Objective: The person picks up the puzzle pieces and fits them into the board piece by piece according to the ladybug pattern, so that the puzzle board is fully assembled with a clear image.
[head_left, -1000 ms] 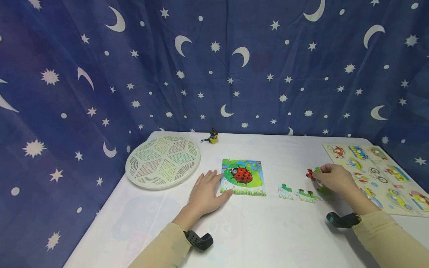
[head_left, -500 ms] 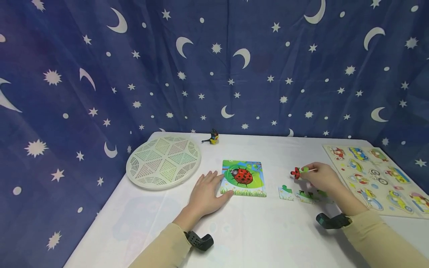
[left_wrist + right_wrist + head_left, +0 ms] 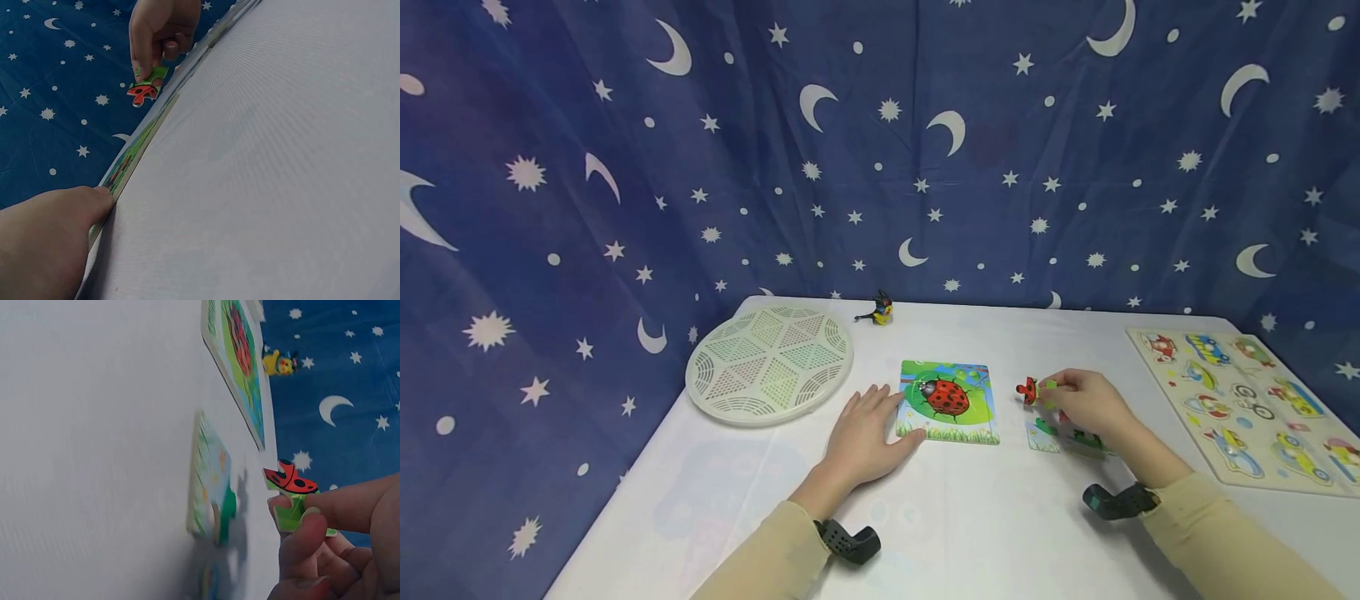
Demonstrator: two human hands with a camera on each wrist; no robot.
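Note:
A square puzzle board (image 3: 951, 402) with a ladybug picture lies mid-table. My left hand (image 3: 867, 437) rests flat beside it, fingers spread, its fingertips and thumb touching the board's left edge. My right hand (image 3: 1090, 403) pinches a red and green puzzle piece (image 3: 292, 490) between thumb and fingers, raised above the table right of the board. Red with black spots shows on one end of that piece. Under the right hand lie loose puzzle pieces; one pale piece with grass and a green knob (image 3: 1042, 437) shows best, while others are partly covered by the hand.
A round perforated tray (image 3: 769, 363) lies at the left. Near the back edge stands a small yellow and black bird figure (image 3: 877, 310). A wooden vehicle puzzle board (image 3: 1247, 404) covers the right side. A starry blue curtain (image 3: 880, 150) hangs behind the table.
My right hand has lifted the red and green piece and carried it left, from the loose pieces toward the ladybug board. The left hand has stayed at the board's edge.

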